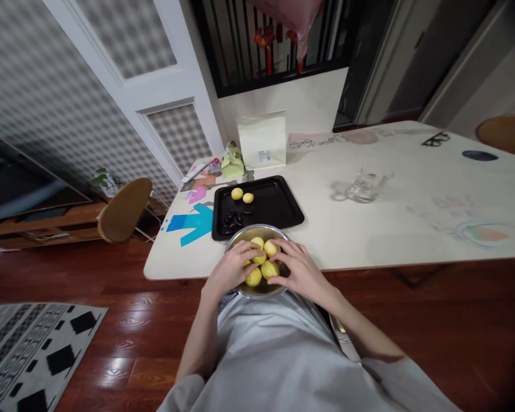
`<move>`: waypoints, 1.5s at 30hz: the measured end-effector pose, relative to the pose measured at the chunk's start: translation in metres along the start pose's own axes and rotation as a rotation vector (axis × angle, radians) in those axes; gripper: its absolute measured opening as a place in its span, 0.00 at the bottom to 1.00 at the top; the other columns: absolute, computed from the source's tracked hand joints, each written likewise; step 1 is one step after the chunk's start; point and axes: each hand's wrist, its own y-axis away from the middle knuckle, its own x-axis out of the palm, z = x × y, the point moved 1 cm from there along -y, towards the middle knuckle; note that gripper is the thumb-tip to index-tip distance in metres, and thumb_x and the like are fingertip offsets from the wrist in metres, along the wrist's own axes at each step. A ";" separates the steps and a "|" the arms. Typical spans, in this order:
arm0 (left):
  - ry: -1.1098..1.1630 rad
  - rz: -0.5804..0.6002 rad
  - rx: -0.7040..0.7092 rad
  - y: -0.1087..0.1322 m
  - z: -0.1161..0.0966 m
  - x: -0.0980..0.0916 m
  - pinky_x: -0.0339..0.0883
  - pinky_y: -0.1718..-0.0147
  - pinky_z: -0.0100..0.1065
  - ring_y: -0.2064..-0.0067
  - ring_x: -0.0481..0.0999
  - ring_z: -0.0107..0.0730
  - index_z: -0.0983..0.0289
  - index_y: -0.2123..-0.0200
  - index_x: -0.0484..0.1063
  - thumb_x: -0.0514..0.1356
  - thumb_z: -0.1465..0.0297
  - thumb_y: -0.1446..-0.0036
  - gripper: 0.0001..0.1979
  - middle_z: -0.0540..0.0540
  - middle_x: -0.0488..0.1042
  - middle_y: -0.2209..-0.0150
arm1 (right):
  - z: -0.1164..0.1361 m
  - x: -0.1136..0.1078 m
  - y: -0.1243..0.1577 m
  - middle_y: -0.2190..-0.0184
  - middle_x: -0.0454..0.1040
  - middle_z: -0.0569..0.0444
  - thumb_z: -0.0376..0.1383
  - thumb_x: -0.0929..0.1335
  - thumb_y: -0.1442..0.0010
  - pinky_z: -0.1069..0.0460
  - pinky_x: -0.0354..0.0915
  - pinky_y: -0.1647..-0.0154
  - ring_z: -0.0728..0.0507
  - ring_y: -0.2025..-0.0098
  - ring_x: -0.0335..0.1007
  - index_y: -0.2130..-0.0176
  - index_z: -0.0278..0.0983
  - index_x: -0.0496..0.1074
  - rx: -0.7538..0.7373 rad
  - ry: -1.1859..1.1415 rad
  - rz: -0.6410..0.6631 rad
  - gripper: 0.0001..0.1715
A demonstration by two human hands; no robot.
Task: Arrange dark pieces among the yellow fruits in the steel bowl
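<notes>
Pale shirt cloth (pixel 266 355) lies nearest, then a metal bowl (pixel 257 231) of lemons (pixel 253 277), left hand (pixel 232 269) and right hand (pixel 299 269) curving spread fingers over them; whether either grips, I cannot tell. Beyond, on the table (pixel 347 243): black tray (pixel 274 203) with two more lemons (pixel 237 194), glass vessel (pixel 363 190), paper bag (pixel 262 134).

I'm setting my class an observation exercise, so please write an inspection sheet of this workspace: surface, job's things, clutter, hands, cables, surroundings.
Surface: white table, coloured drawings on it.
Job's things: lemons in metal bowl; two lemons and small dark items on black tray.
Clutter: clear glass vessel, white paper bag, remote control, black eyeglasses.
Hands: left hand and right hand both touching lemons; grip unclear.
Cables: nothing seen.
Surroundings: brown chair, patterned rug, wooden floor.
</notes>
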 end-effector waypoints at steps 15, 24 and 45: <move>-0.142 -0.092 -0.089 -0.003 -0.005 0.007 0.75 0.48 0.40 0.50 0.80 0.41 0.59 0.48 0.82 0.69 0.76 0.41 0.18 0.55 0.82 0.51 | 0.008 0.000 -0.006 0.34 0.67 0.38 0.41 0.81 0.49 0.35 0.63 0.37 0.29 0.32 0.61 0.56 0.37 0.75 0.124 0.089 0.085 0.24; -0.091 -0.077 -0.139 -0.003 -0.002 0.006 0.75 0.49 0.39 0.51 0.80 0.40 0.57 0.49 0.82 0.72 0.74 0.44 0.19 0.54 0.82 0.53 | 0.014 0.002 -0.016 0.36 0.66 0.37 0.36 0.79 0.51 0.35 0.64 0.39 0.28 0.33 0.60 0.56 0.35 0.76 0.171 0.143 0.151 0.23; -0.122 -0.094 -0.099 -0.001 -0.007 0.006 0.76 0.48 0.39 0.49 0.80 0.39 0.57 0.51 0.81 0.67 0.76 0.39 0.14 0.52 0.81 0.50 | 0.012 0.000 -0.014 0.34 0.65 0.39 0.36 0.80 0.51 0.35 0.63 0.38 0.29 0.31 0.59 0.55 0.36 0.76 0.168 0.117 0.148 0.24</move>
